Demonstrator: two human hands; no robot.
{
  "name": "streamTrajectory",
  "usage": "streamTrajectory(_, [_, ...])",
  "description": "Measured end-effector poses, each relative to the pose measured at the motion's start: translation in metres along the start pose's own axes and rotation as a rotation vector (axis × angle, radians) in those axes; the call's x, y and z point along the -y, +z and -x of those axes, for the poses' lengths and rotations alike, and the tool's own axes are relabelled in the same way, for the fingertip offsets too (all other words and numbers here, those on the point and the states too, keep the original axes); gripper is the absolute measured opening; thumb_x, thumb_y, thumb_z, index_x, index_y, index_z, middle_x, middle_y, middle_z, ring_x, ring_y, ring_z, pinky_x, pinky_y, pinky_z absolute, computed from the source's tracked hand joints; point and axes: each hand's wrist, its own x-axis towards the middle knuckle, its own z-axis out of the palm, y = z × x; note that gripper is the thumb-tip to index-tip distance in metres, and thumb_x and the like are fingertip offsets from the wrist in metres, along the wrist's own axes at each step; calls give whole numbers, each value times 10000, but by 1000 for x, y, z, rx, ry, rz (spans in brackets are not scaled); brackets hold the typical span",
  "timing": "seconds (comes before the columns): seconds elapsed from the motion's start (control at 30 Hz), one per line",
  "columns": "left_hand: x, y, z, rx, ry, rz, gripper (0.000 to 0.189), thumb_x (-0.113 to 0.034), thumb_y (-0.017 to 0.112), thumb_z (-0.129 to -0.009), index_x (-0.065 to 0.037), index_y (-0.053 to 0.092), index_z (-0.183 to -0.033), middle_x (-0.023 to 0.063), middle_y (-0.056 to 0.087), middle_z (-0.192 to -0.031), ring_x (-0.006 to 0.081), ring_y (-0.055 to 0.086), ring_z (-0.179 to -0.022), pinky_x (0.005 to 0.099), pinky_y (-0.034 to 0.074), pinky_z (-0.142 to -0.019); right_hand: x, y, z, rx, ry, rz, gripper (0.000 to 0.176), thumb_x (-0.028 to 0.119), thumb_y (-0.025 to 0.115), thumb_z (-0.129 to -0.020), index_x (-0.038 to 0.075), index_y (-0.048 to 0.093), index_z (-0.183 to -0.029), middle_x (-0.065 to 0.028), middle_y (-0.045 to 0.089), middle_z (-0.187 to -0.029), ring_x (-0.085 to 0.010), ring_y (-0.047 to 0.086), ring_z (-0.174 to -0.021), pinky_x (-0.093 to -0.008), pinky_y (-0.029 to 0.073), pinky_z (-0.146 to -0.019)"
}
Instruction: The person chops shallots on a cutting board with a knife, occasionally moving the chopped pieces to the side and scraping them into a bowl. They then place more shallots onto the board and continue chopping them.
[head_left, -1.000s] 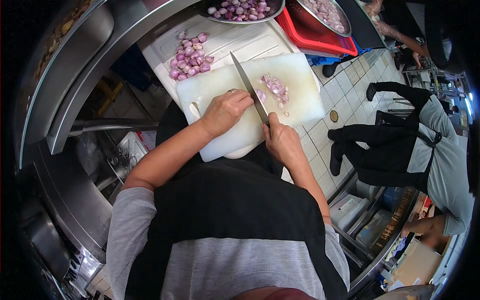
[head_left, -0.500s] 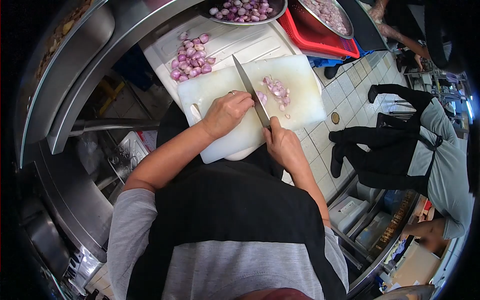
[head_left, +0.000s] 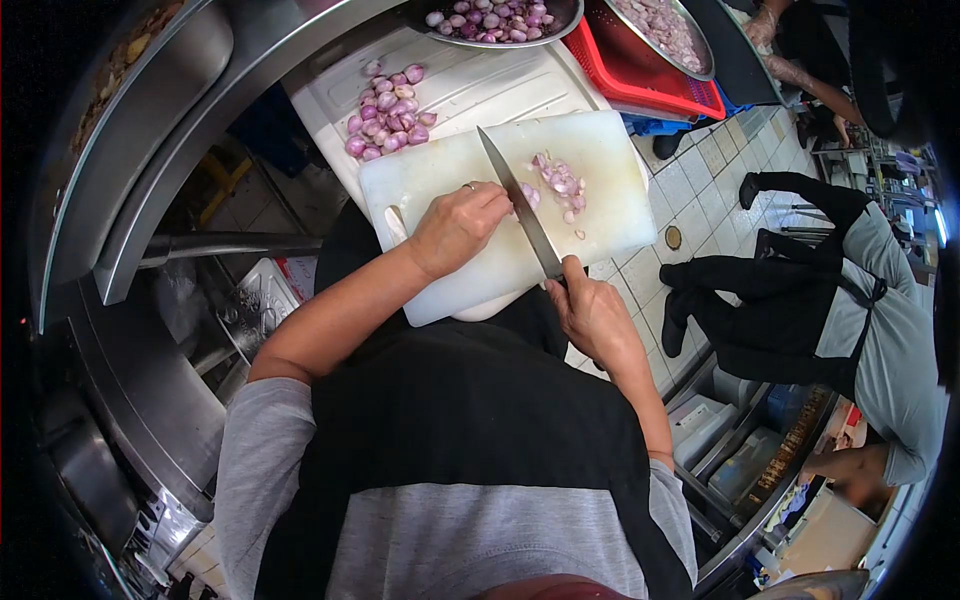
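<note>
My right hand (head_left: 598, 315) grips the handle of a long kitchen knife (head_left: 522, 205), its blade slanting up and left across a white cutting board (head_left: 440, 295). My left hand (head_left: 460, 228), with a ring on one finger, is closed beside the blade, fingertips bunched on a shallot mostly hidden by them. Just past the blade lie sliced shallot pieces (head_left: 562, 183), some loose and some in a small cluster. Beyond the board's upper left edge sits a heap of whole peeled shallots (head_left: 388, 118).
Under the board is a white ridged surface (head_left: 480, 92). At the top stand a metal bowl of shallots (head_left: 490, 42), a red basket (head_left: 625, 90) and a metal colander of pale pieces (head_left: 712, 62). A steel counter (head_left: 215, 120) curves along the left. Another person (head_left: 870, 290) stands at right.
My right hand has drawn the knife down and to the right, back toward my body. My left hand stays almost in place, still closed beside the blade.
</note>
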Motion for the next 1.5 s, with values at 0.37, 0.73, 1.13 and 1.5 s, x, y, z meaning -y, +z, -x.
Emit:
streamTrajectory(0.37, [0, 0, 0, -30, 20, -2, 103, -19, 638, -775, -33, 634, -877, 79, 624, -890, 255, 654, -820, 356, 558, -687, -2, 25, -28, -24, -6, -28, 239, 201, 529, -988, -6, 411, -988, -308, 611, -700, -513, 608, -708, -578, 463, -638])
streamTrajectory(0.73, [4, 0, 0, -31, 50, 19, 143, -76, 681, -801, -52, 668, -942, 76, 664, -984, 271, 647, -950, 357, 548, -791, -2, -10, -44, -127, 2, -43, 245, 233, 592, -956, 14, 489, -989, -311, 623, -778, -514, 606, -788, -561, 458, -676])
streamTrajectory(1.13, [57, -71, 1, -63, -390, -349, 184, -98, 612, -887, -51, 658, -1060, 157, 633, -1066, 365, 630, -962, 451, 522, -835, -34, 3, 0, 144, -42, -174, 283, 268, 629, -945, 17, 504, -986, -280, 612, -788, -473, 616, -814, -506, 477, -680])
streamTrajectory(1.5, [21, -32, -8, -20, -188, -50, 249, -28, 681, -811, -58, 640, -1056, 118, 600, -1124, 309, 650, -929, 385, 543, -783, -65, -27, -27, -3, 233, -353, 228, 247, 592, -983, 29, 532, -954, -34, 468, -551, -119, 464, -407, -315, 366, -401])
